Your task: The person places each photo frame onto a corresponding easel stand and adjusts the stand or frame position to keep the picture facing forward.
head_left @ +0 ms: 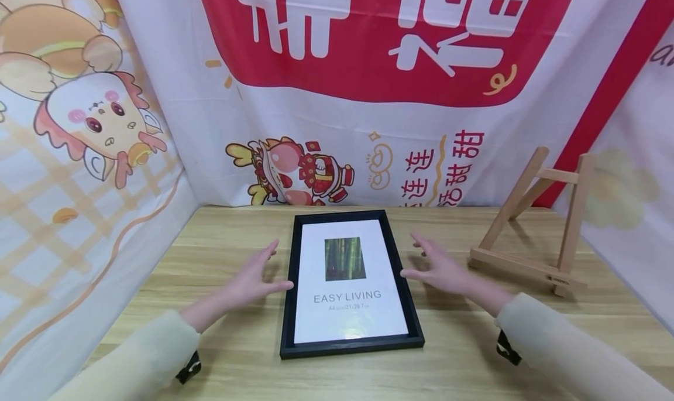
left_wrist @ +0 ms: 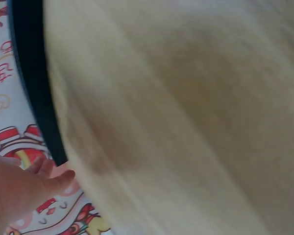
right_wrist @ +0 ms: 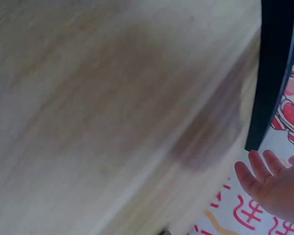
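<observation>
- A black rectangular picture frame (head_left: 350,284) lies flat on your wood-grain desk (head_left: 242,360).
- Your left hand (head_left: 253,284) is at its nine o'clock, right hand (head_left: 442,269) at three, both spread, thumbs by its edges.
- A pale wooden easel (head_left: 526,266) stands past two o'clock.

SITE: from my end, a cloth-walled tabletop booth | SIGNS: wood-grain table (head_left: 239,360), red-and-white printed backdrop (head_left: 363,85), cartoon-printed left cloth (head_left: 68,178), pale right cloth (head_left: 634,178) — close around | ROOM BEYOND: I can't tell
</observation>
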### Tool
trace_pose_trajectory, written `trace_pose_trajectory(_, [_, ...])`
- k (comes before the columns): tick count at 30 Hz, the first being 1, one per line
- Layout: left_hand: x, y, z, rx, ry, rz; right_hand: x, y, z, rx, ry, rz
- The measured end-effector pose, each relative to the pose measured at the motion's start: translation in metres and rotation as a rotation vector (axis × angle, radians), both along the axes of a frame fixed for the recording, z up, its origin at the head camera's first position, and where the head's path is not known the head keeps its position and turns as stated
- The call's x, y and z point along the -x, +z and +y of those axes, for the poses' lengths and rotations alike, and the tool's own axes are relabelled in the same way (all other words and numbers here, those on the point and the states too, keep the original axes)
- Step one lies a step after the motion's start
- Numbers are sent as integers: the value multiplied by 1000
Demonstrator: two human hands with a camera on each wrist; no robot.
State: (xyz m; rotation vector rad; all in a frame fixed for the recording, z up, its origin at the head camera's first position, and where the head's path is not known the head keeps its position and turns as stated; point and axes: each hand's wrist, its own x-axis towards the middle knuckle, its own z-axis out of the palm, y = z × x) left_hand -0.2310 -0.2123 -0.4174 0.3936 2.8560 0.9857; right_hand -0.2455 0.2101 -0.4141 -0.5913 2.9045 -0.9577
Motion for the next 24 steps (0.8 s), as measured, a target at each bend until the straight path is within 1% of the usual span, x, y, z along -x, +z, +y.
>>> trace_pose_trajectory(4, [2,-10,1,8,-14,-22,4,-9,-5,9,-2,-88])
trace_pose_trajectory(8, [2,-15,3,-16,-12,-55,6,-15,-8,-8,2,-139])
trace_pose_trajectory(13, [2,-19,4,-6,-23,-70,6,-16,-12,-3,32,-163])
trace_pose_trajectory(18, [1,-18,6,-19,-34,-77,5,-16,-13,14,73,-154])
trace_pose_trajectory(24, [0,-19,8,-36,-38,-86,5,-16,-16,50,63,-176])
